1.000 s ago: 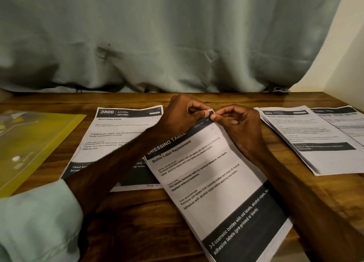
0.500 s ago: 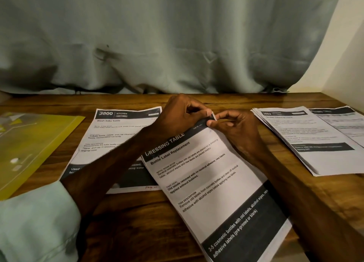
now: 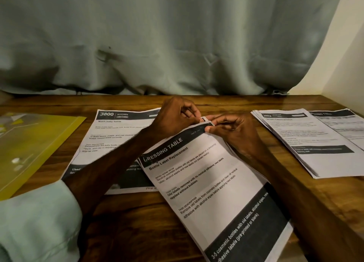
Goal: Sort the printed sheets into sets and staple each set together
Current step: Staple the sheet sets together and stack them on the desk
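Head view: left hand [image 3: 175, 117] and right hand [image 3: 234, 129] meet at frame centre, the fingers of both pinching the top corner of the angled sheets [image 3: 206, 183] on the table [image 3: 137, 222]. Kitchen sheet [image 3: 114, 135] lies under the left forearm; paper stack [image 3: 307, 141] right; yellow folder [image 3: 29, 143] far left.

Table [image 3: 57, 159] gap btwn folder [image 3: 29, 143], kitchen sheet [image 3: 110, 131]

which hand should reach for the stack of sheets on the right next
Probably right: the right hand is nearer the right stack, the left hand farther off. Both pinch a corner of the dressing table set.
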`<state>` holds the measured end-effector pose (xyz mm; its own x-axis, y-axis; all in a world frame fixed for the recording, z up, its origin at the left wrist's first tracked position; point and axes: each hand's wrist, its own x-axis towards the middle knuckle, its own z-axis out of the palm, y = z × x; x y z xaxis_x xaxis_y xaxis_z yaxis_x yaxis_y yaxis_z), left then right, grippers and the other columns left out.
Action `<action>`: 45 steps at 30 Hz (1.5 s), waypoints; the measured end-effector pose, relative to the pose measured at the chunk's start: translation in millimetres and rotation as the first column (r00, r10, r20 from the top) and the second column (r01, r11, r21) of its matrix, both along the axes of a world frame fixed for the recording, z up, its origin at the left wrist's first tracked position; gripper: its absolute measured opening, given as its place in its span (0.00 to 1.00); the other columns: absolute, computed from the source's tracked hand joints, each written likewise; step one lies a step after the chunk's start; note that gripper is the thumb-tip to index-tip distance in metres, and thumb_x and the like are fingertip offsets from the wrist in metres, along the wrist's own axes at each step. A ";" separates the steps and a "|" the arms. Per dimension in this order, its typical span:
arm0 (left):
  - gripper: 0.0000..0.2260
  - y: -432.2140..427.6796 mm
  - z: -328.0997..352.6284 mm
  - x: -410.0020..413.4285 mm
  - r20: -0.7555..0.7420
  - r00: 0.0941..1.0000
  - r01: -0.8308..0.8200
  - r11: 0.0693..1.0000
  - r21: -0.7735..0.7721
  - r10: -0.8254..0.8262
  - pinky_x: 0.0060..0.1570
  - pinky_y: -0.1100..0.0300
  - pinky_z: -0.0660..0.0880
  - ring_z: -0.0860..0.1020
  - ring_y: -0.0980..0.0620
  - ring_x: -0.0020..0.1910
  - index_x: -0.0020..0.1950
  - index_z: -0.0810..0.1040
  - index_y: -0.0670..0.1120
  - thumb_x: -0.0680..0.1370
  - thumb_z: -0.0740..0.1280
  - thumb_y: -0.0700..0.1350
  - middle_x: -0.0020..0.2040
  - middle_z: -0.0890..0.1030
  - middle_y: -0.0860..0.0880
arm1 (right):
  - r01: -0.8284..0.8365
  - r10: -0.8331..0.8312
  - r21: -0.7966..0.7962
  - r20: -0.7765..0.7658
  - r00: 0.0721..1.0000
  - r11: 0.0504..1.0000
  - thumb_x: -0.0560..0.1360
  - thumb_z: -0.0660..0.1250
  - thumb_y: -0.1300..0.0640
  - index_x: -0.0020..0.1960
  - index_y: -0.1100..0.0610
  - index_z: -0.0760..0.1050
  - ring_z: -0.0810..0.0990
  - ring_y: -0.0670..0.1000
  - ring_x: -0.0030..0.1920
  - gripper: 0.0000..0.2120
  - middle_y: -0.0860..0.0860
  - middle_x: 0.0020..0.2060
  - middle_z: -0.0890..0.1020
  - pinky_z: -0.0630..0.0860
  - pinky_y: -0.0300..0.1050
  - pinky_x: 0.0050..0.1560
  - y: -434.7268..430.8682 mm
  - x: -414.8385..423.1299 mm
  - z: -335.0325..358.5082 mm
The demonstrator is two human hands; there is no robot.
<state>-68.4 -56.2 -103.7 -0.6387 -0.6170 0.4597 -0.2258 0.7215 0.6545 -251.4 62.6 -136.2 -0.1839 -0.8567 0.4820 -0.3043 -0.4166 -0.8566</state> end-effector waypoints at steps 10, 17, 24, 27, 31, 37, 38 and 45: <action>0.04 10.6 3.9 -3.0 -0.079 0.997 -0.003 0.999 -0.033 0.001 0.41 0.62 0.82 0.85 0.57 0.37 0.46 0.87 0.43 0.73 0.79 0.38 0.40 0.87 0.51 | 0.057 -0.057 0.004 -0.021 0.998 0.998 0.70 0.78 0.63 0.48 0.66 0.84 0.87 0.61 0.45 0.09 0.58 0.46 0.87 0.84 0.60 0.52 0.0 2.9 0.3; 0.02 11.0 8.8 -1.6 -0.026 0.999 0.033 0.991 -0.128 -0.037 0.41 0.65 0.79 0.83 0.59 0.43 0.47 0.87 0.49 0.75 0.77 0.42 0.45 0.86 0.54 | 0.028 -0.029 0.021 0.038 0.999 0.999 0.71 0.77 0.66 0.49 0.66 0.84 0.87 0.61 0.46 0.08 0.58 0.47 0.87 0.84 0.57 0.51 -1.2 1.4 0.0; 0.04 11.8 9.6 -2.1 -0.047 0.998 0.047 0.998 0.044 -0.045 0.39 0.62 0.81 0.86 0.57 0.38 0.51 0.84 0.42 0.77 0.75 0.40 0.41 0.87 0.50 | 0.050 -0.050 0.004 0.030 0.998 0.999 0.74 0.75 0.65 0.48 0.61 0.85 0.87 0.58 0.44 0.04 0.55 0.45 0.88 0.84 0.49 0.48 -0.8 2.2 0.9; 0.05 10.0 9.9 -1.8 -0.056 0.998 0.041 0.995 0.093 -0.036 0.40 0.62 0.81 0.86 0.56 0.39 0.54 0.86 0.44 0.78 0.74 0.41 0.42 0.88 0.52 | 0.072 -0.072 -0.007 0.000 0.997 0.997 0.75 0.74 0.65 0.50 0.61 0.85 0.87 0.54 0.45 0.04 0.54 0.45 0.88 0.83 0.45 0.48 -0.5 0.9 1.5; 0.05 5.9 9.2 -0.8 -0.044 0.997 0.068 0.993 0.097 -0.064 0.43 0.58 0.83 0.86 0.55 0.41 0.53 0.87 0.45 0.78 0.73 0.41 0.44 0.88 0.53 | 0.083 -0.083 -0.003 -0.015 0.996 0.997 0.76 0.73 0.63 0.52 0.64 0.85 0.87 0.53 0.47 0.06 0.53 0.46 0.88 0.82 0.43 0.49 1.3 0.2 2.5; 0.06 6.2 9.8 -2.1 -0.054 0.996 0.073 0.989 0.126 -0.067 0.43 0.57 0.83 0.87 0.53 0.42 0.54 0.87 0.44 0.79 0.73 0.40 0.45 0.88 0.52 | 0.100 -0.099 -0.013 0.087 0.991 0.995 0.73 0.76 0.65 0.50 0.67 0.83 0.87 0.57 0.44 0.08 0.56 0.44 0.88 0.84 0.47 0.48 -0.2 2.1 2.1; 0.06 6.1 10.2 -2.2 -0.055 0.996 0.078 0.989 0.129 -0.072 0.44 0.56 0.84 0.87 0.53 0.42 0.55 0.87 0.44 0.79 0.73 0.40 0.45 0.88 0.52 | 0.104 -0.102 -0.015 0.094 0.990 0.994 0.73 0.76 0.65 0.50 0.67 0.82 0.87 0.58 0.45 0.08 0.57 0.45 0.88 0.84 0.49 0.49 -0.9 2.0 1.9; 0.07 9.9 14.6 0.2 -0.053 0.993 0.115 0.978 0.172 -0.108 0.46 0.47 0.85 0.87 0.49 0.42 0.53 0.87 0.44 0.79 0.73 0.45 0.45 0.88 0.50 | 0.113 -0.112 0.001 0.142 0.983 0.994 0.72 0.77 0.64 0.49 0.65 0.82 0.87 0.61 0.46 0.08 0.60 0.46 0.87 0.83 0.56 0.52 -5.5 -1.5 -1.6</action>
